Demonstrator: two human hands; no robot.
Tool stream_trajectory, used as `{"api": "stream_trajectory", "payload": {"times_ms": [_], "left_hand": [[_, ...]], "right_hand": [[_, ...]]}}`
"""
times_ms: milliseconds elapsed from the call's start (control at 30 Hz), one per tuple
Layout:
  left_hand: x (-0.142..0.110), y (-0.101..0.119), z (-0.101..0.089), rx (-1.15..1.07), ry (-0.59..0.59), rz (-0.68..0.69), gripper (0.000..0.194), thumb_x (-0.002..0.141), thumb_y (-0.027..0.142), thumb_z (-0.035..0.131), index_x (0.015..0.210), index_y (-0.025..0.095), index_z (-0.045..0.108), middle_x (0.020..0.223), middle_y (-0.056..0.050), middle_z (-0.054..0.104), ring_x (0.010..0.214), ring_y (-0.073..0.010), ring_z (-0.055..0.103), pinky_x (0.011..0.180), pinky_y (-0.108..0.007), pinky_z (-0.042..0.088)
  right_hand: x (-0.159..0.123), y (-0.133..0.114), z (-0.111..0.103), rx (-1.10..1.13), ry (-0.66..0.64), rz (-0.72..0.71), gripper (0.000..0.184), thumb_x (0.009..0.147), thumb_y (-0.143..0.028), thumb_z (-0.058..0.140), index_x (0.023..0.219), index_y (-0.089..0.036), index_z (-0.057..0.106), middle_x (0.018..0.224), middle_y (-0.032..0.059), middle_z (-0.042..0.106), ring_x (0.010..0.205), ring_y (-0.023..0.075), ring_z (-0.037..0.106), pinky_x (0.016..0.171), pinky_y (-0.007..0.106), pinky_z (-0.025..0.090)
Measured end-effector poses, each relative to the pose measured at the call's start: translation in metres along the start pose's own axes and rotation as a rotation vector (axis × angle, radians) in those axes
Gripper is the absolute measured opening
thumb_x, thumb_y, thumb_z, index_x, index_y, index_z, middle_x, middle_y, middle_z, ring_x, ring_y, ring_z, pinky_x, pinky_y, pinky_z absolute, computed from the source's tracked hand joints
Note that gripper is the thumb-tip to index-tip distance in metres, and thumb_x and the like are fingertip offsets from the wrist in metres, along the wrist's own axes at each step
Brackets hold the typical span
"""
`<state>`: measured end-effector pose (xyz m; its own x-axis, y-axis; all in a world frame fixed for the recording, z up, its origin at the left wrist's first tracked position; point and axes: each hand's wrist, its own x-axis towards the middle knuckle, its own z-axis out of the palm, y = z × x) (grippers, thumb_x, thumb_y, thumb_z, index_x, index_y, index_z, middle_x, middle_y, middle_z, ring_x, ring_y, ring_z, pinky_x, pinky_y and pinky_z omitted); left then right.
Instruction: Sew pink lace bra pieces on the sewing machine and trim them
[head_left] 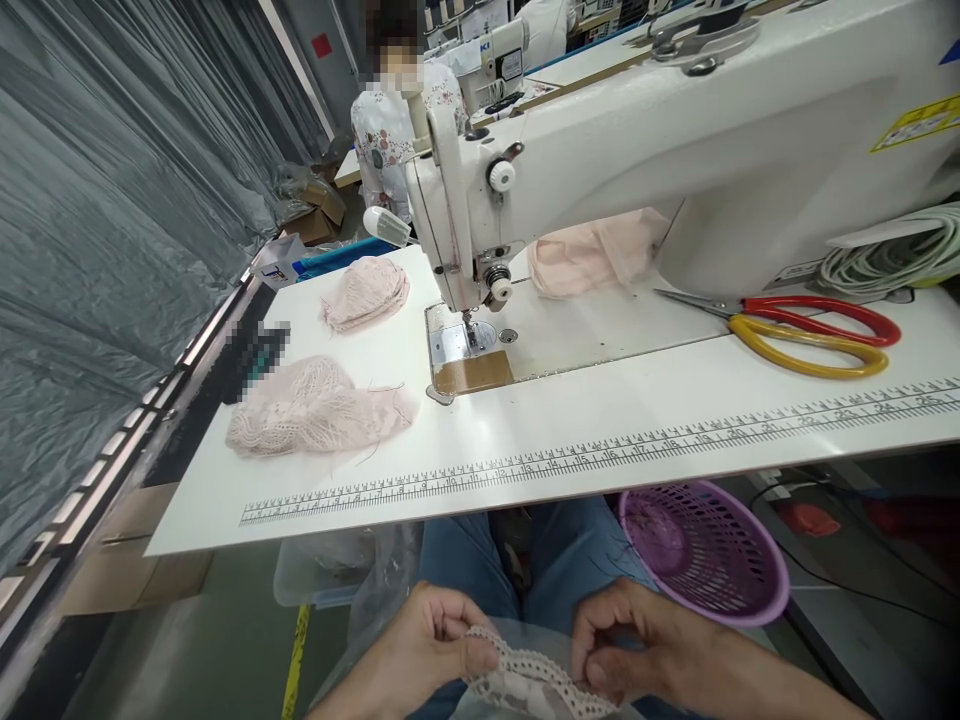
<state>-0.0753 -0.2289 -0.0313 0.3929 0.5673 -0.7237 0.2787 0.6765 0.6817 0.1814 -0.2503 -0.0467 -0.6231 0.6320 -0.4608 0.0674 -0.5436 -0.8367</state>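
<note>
My left hand (442, 645) and my right hand (626, 640) are low in the head view, above my lap. Between them stretches a pale lace strip (532, 668) with sheer fabric hanging from it. The left thumb and fingers pinch one end of the lace; the right fingers pinch it further along. Beyond the table edge stands a white sewing machine (465, 220), its needle over the metal plate. On the table to its left lie a pink lace piece (315, 410) with loose threads and a folded pink lace bundle (367, 292).
Red-and-yellow-handled scissors (810, 335) lie right of the machine, near a ruler strip (600, 450) along the table edge. Folded peach fabric (592, 250) sits under the machine arm. A purple basket (705, 550) stands below the table. Another person (382, 130) sits beyond.
</note>
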Motion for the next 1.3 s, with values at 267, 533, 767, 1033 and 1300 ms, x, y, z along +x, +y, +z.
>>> {"api": "stream_trajectory", "payload": {"times_ms": [267, 533, 767, 1033, 1300], "left_hand": [[-0.003, 0.003, 0.001, -0.036, -0.035, 0.001, 0.049, 0.056, 0.05, 0.086, 0.077, 0.008, 0.072, 0.07, -0.008, 0.07, 0.06, -0.0122, 0.058, 0.062, -0.023, 0.041], [-0.005, 0.003, 0.001, -0.041, -0.028, 0.014, 0.055, 0.053, 0.055, 0.086, 0.076, 0.008, 0.073, 0.068, -0.008, 0.069, 0.058, -0.0115, 0.056, 0.061, -0.022, 0.041], [0.001, -0.002, 0.002, 0.039, -0.058, 0.052, 0.054, 0.058, 0.056, 0.083, 0.08, 0.007, 0.074, 0.064, -0.008, 0.068, 0.056, -0.0113, 0.054, 0.061, -0.023, 0.042], [-0.005, -0.002, -0.001, 0.234, -0.049, 0.047, 0.049, 0.056, 0.054, 0.083, 0.078, 0.011, 0.073, 0.07, -0.003, 0.066, 0.063, -0.0122, 0.053, 0.06, -0.022, 0.04], [-0.006, -0.009, 0.006, 0.459, 0.078, 0.096, 0.039, 0.061, 0.047, 0.081, 0.087, 0.019, 0.075, 0.095, -0.005, 0.065, 0.09, -0.0214, 0.058, 0.081, -0.028, 0.046]], "right_hand": [[0.01, -0.001, 0.015, -0.082, 0.008, 0.001, 0.028, 0.063, -0.044, 0.074, 0.069, -0.017, 0.069, 0.061, -0.0049, 0.049, 0.062, 0.0109, 0.039, 0.055, 0.022, 0.028], [0.009, -0.002, 0.014, -0.089, 0.044, 0.019, 0.023, 0.066, -0.04, 0.07, 0.063, -0.018, 0.065, 0.06, -0.0053, 0.045, 0.062, 0.011, 0.036, 0.056, 0.023, 0.024], [0.019, 0.011, 0.02, -0.052, 0.037, -0.01, 0.035, 0.064, -0.051, 0.073, 0.068, -0.017, 0.064, 0.064, -0.0039, 0.047, 0.061, 0.0112, 0.039, 0.055, 0.024, 0.027], [0.013, 0.022, 0.012, -0.086, 0.053, 0.0, 0.033, 0.065, -0.049, 0.071, 0.069, -0.019, 0.06, 0.067, -0.0033, 0.047, 0.064, 0.0128, 0.042, 0.056, 0.024, 0.029], [0.017, 0.03, 0.02, -0.247, 0.108, 0.043, 0.03, 0.067, -0.048, 0.069, 0.073, -0.021, 0.058, 0.072, -0.0035, 0.043, 0.071, 0.0155, 0.042, 0.065, 0.026, 0.036]]}}
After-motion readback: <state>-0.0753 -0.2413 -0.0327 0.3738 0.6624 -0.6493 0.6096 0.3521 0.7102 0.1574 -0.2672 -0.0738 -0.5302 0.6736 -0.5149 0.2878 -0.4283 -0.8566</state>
